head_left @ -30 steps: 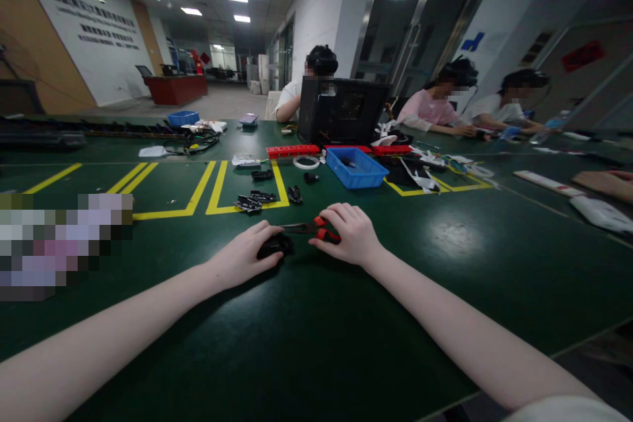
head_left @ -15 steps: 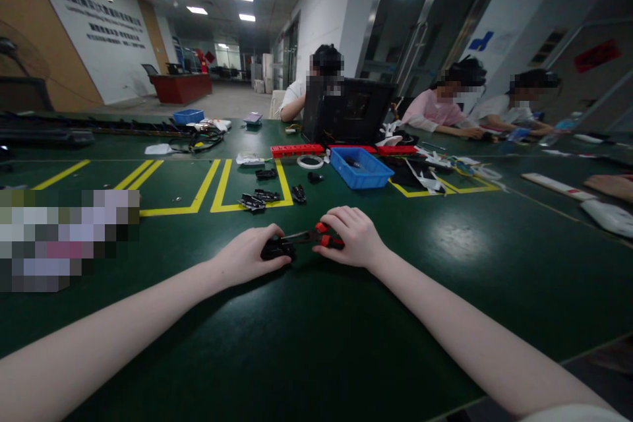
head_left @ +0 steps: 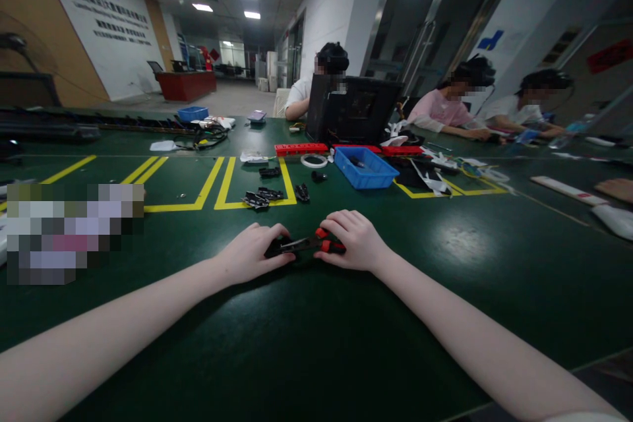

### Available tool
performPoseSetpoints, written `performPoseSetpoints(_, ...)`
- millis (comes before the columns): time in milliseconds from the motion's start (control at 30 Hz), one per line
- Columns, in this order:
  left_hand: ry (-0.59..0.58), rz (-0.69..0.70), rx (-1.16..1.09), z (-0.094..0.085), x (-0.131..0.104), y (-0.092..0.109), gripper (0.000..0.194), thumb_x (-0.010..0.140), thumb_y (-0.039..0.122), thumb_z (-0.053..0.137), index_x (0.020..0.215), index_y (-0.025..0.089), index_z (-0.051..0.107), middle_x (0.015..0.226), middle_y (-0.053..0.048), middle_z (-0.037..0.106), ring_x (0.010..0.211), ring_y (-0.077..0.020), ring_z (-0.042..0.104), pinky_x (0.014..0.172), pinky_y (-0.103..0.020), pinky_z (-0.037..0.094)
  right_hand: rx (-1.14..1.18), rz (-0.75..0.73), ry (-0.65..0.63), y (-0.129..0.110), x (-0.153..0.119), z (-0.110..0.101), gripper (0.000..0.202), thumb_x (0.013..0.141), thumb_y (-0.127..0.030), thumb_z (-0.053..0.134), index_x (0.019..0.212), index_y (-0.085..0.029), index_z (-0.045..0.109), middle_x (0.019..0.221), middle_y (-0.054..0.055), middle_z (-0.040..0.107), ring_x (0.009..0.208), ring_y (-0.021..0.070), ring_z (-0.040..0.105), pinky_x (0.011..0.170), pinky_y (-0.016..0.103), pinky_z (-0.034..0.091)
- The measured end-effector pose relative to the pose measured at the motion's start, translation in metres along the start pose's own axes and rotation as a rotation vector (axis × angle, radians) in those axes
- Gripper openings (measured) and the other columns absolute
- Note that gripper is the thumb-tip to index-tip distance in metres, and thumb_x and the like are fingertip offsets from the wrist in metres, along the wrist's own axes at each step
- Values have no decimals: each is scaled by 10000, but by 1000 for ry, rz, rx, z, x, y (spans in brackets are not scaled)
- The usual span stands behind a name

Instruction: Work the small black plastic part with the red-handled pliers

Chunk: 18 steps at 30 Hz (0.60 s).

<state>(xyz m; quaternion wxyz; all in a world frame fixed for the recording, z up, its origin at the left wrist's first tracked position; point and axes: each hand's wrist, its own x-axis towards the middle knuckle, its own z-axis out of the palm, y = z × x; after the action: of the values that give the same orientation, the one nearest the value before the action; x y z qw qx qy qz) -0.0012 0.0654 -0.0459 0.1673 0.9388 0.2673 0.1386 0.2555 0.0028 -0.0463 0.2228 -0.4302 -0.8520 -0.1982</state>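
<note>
Between thumb and fingers, my left hand [head_left: 254, 252] grips a small black part [head_left: 275, 247] just above the green table [head_left: 277, 336]. My right hand [head_left: 357, 240] is closed on the red and black handles of pliers [head_left: 311, 242]. The pliers' jaws point left and lie over the black part; whether they touch it cannot be made out. Beyond my hands are several similar black pieces [head_left: 262, 196], and another black piece [head_left: 302, 193] lies a little to their right.
A blue tray [head_left: 368, 175] holding a dark item stands past my right hand, near a white ring [head_left: 314, 161] and red strips [head_left: 301, 149]. A black case [head_left: 353, 109] is behind. People sit across the table. A pixelated object [head_left: 69, 231] lies left.
The pliers' jaws have moved left and down, over the black part in my left hand. The whole view has shifted slightly.
</note>
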Motion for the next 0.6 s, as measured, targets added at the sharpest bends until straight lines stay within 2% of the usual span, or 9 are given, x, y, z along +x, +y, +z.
performPoseSetpoints(200, -8, 48, 6, 2, 1, -3, 345, 910, 483, 549, 1115, 206, 548, 943, -29, 693, 836, -225, 638, 812, -374, 426, -18, -6, -4, 0, 1, 0, 498, 831, -596, 571, 1017, -135, 606, 973, 124, 647, 869, 237, 575, 715, 351, 393)
performPoseSetpoints(600, -2, 74, 6, 2, 1, -4, 368, 911, 492, 541, 1133, 199, 559, 920, -41, 690, 828, -226, 641, 786, -364, 421, -8, 6, -60, 0, 0, 2, 456, 834, -596, 560, 988, -168, 597, 919, 107, 637, 801, 226, 568, 687, 349, 407)
